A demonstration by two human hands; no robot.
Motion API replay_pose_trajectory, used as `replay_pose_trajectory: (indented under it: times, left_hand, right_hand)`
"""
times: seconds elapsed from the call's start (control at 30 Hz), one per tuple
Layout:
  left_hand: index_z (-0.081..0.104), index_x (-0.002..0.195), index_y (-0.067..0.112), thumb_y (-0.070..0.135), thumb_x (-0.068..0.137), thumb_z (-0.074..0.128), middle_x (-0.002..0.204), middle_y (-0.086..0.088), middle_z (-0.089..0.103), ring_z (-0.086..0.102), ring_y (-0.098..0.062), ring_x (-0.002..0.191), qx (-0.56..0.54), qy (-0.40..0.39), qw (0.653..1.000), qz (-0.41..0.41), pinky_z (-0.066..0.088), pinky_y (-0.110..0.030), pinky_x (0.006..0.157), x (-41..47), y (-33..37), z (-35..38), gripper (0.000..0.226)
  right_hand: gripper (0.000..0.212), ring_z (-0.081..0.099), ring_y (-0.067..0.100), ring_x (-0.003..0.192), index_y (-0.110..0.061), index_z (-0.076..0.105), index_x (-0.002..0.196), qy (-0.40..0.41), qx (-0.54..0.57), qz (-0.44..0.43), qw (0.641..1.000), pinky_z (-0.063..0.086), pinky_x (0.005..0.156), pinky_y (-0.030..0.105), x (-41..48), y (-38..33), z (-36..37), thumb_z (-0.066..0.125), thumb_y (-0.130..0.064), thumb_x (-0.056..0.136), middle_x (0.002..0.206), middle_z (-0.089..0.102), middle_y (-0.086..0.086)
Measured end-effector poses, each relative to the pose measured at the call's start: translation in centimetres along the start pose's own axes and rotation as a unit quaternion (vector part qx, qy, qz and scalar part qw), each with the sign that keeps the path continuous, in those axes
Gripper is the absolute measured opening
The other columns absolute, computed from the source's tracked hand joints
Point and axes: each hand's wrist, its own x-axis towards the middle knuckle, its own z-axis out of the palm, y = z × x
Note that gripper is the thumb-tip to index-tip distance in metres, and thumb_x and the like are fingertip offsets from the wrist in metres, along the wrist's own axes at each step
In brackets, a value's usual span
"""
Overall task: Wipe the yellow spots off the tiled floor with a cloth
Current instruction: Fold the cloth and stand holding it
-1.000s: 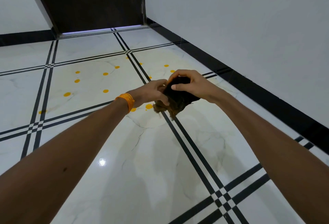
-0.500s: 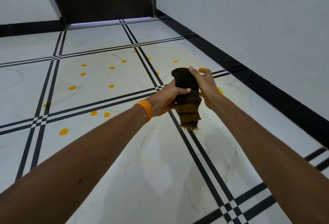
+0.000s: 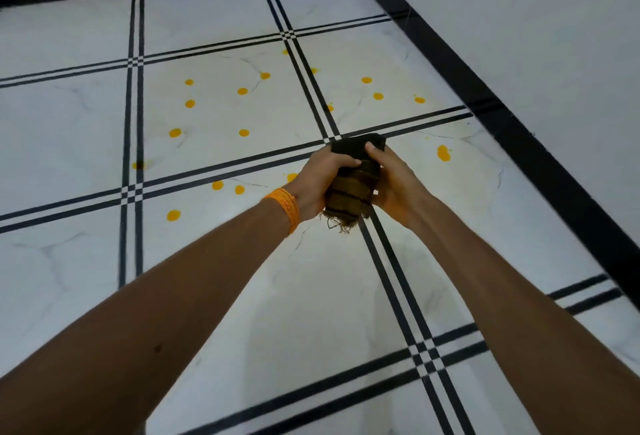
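Still at the preparation stage, by the look of it: cloth (image 3: pixel 351 189) bunched and gripped in mid-air, not yet on the floor (image 3: pixel 311 296). Left hand (image 3: pixel 320 180) wrapped round the near left side of the bundle, thumb across the dark upper part; right hand (image 3: pixel 393 182) closed on the right side, fingers curled over the top edge. Both hands tight on fabric, no slack between palms. Dark top portion, brown striped lower portion, frayed threads hanging from the bottom end. Orange wristband (image 3: pixel 285 208) on the left wrist.

Yellow spots (image 3: pixel 242 91) all apparently untouched, scattered over several tiles beyond and either side of the hands. Thickest cluster on the far middle tile; a few more on the far right tile; one larger blot (image 3: pixel 443 153) just right of the hands; three or four on the near left tile, close beside the left wrist. Faint smear (image 3: pixel 138 164) near the left black grout band, possibly a thinner stain. Wall (image 3: pixel 519 36) with black skirting (image 3: pixel 519 130) along the right.

Judgement: task barely begun, wiping proper not started. Next move likely calls for lowering the cloth flat onto the nearest spot, firm downward pressure, short strokes, a clean fold kept outward to avoid spreading pigment across pale marble. Risk of smearing if the stuff is wet; cannot tell wet or dry from here.

Containers: none in view. No bucket, basin or bottle anywhere on the visible floor, so nothing to report as contents.
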Motion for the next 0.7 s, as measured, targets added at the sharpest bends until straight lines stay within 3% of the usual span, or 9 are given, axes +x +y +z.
replay_pose_trajectory:
  times: [0.07, 0.23, 0.37, 0.5, 0.63, 0.7]
  left_hand:
    - [0.055, 0.121, 0.021, 0.006, 0.094, 0.057, 0.11, -0.016, 0.069, 0.07, -0.031, 0.095, -0.022, 0.018, 1.0, -0.006, 0.062, -0.043, 0.076, -2.8, 2.3, 0.0, 0.031]
    - [0.046, 0.142, 0.028, 0.009, 0.098, 0.052, 0.125, -0.012, 0.066, 0.066, -0.029, 0.111, -0.055, 0.037, 0.998, -0.005, 0.057, -0.047, 0.091, -11.4, 9.9, 1.2, 0.048]
    - [0.048, 0.139, 0.027, 0.015, 0.098, 0.054, 0.124, -0.01, 0.065, 0.065, -0.027, 0.111, -0.055, 0.083, 0.995, -0.016, 0.059, -0.046, 0.088, -18.8, 17.3, 1.8, 0.043]
    - [0.051, 0.136, 0.022, 0.009, 0.098, 0.052, 0.123, -0.015, 0.065, 0.065, -0.03, 0.111, -0.087, 0.124, 0.989, -0.006, 0.058, -0.047, 0.091, -27.3, 26.4, 0.5, 0.04]
    - [0.051, 0.136, 0.02, 0.013, 0.098, 0.055, 0.123, -0.017, 0.065, 0.066, -0.031, 0.109, -0.091, 0.164, 0.982, -0.004, 0.06, -0.042, 0.083, -33.3, 32.3, -3.2, 0.039]
    - [0.051, 0.136, 0.022, 0.014, 0.098, 0.055, 0.125, -0.016, 0.064, 0.066, -0.03, 0.109, -0.09, 0.171, 0.981, -0.007, 0.061, -0.038, 0.077, -36.1, 34.7, -6.4, 0.039]
  right_hand:
    - [0.038, 0.065, 0.029, 0.119, -0.026, 0.055, 0.14, 0.0, 0.009, 0.005, 1.0, 0.06, 0.086, 0.043, -2.3, -2.7, 1.7, 0.056, -0.031, 0.103, 0.131, 0.066, 0.012]
    - [0.04, 0.071, 0.03, 0.11, -0.03, 0.056, 0.137, -0.002, -0.01, 0.032, 0.999, 0.061, 0.086, 0.044, -8.6, -11.9, 7.9, 0.061, -0.016, 0.099, 0.124, 0.07, 0.01]
    - [0.035, 0.07, 0.03, 0.109, -0.031, 0.054, 0.138, 0.028, -0.021, 0.057, 0.998, 0.062, 0.082, 0.046, -13.7, -19.1, 13.6, 0.052, -0.021, 0.105, 0.123, 0.069, 0.01]
    - [0.035, 0.073, 0.029, 0.1, -0.023, 0.055, 0.136, 0.026, -0.041, 0.097, 0.994, 0.062, 0.067, 0.037, -18.8, -27.6, 21.3, 0.058, -0.023, 0.102, 0.118, 0.07, 0.014]
    - [0.026, 0.075, 0.028, 0.088, -0.011, 0.067, 0.119, -0.012, -0.024, 0.124, 0.992, 0.062, 0.069, 0.037, -21.8, -32.7, 28.1, 0.065, -0.025, 0.098, 0.105, 0.075, 0.016]
    - [0.03, 0.075, 0.027, 0.087, -0.005, 0.067, 0.121, -0.015, 0.001, 0.14, 0.99, 0.061, 0.069, 0.035, -22.9, -34.1, 32.2, 0.065, -0.025, 0.098, 0.104, 0.075, 0.016]
